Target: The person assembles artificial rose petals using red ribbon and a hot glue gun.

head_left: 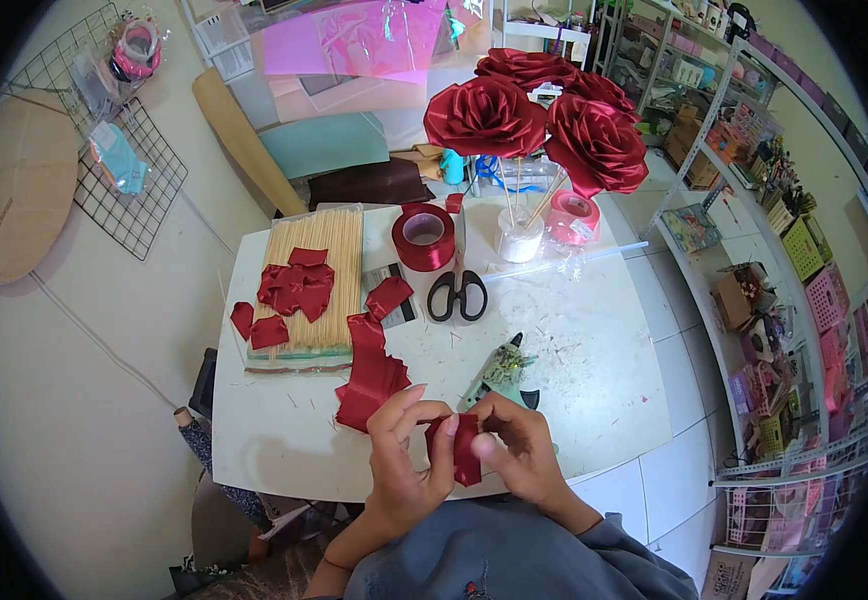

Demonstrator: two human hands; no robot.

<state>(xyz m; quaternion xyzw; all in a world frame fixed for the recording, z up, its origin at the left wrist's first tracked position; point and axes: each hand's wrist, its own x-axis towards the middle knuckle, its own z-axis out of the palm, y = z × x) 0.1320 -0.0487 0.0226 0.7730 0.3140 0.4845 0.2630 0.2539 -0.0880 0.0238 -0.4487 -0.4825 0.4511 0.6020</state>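
A small piece of dark red satin ribbon (pixel 467 462) is held up near the front edge of the table. My left hand (pixel 407 455) pinches its left side between thumb and fingers. At its upper right edge my right hand (pixel 517 448) is closed on it, thumb against fingers. Just beyond my hands lies a mint-green glue gun (pixel 502 372) with a glittery patch on it. To the left, a stack of cut red ribbon pieces (pixel 372 385) fans out on the table.
Black-handled scissors (pixel 457 297) lie below a red ribbon roll (pixel 424 238). More red ribbon petals (pixel 297 290) rest on a pack of wooden sticks (pixel 339 240). Large red ribbon roses (pixel 594 140) stand in a white holder (pixel 520 238) beside a pink roll (pixel 574 215). Shelves (pixel 699 240) line the right.
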